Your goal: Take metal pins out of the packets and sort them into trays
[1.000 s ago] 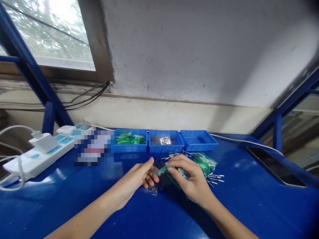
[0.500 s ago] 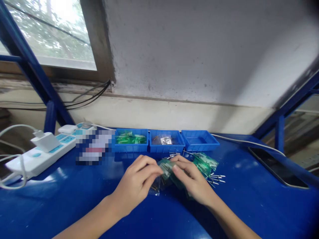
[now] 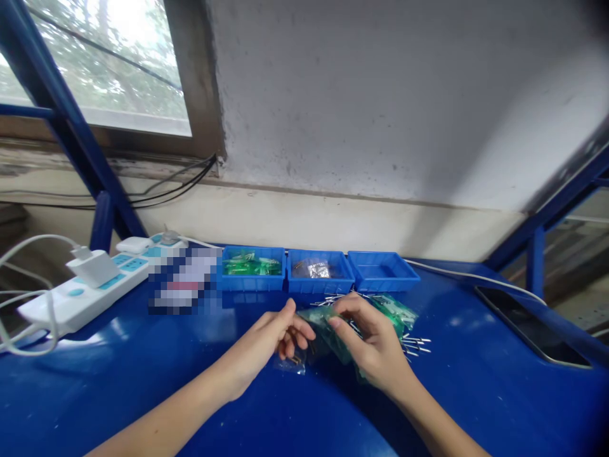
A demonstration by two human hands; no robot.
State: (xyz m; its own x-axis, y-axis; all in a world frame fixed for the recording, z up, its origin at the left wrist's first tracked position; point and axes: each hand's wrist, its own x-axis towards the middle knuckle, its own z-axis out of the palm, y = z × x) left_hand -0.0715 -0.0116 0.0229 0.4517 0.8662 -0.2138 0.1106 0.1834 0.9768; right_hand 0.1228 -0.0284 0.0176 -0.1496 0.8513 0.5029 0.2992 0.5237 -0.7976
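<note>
My right hand (image 3: pixel 373 343) pinches a translucent green plastic bag (image 3: pixel 327 327) between thumb and fingers, just above the blue table. To its left is my left hand (image 3: pixel 280 333), thumb raised and fingers loosely curled apart, with nothing visible in it. Under the left fingers lies a small clear bag (image 3: pixel 292 365) with brass-coloured pieces, partly covered. Beyond the right hand sit other green bags (image 3: pixel 397 311) and loose silvery pins (image 3: pixel 416 344) resembling rivets. What the pinched bag contains is hard to make out.
Along the wall stand a blue bin with green packets (image 3: pixel 252 285), a middle bin with clear packets (image 3: pixel 321 285), and a right bin (image 3: pixel 385 282). A white power strip (image 3: pixel 61 311) lies left, a dark phone (image 3: pixel 528 327) right. A pixelated item (image 3: pixel 183 285) lies beside the strip.
My left hand has let go of the green bag's edge and turned, its thumb now up and fingers loosened. My right hand still grips the bag.
</note>
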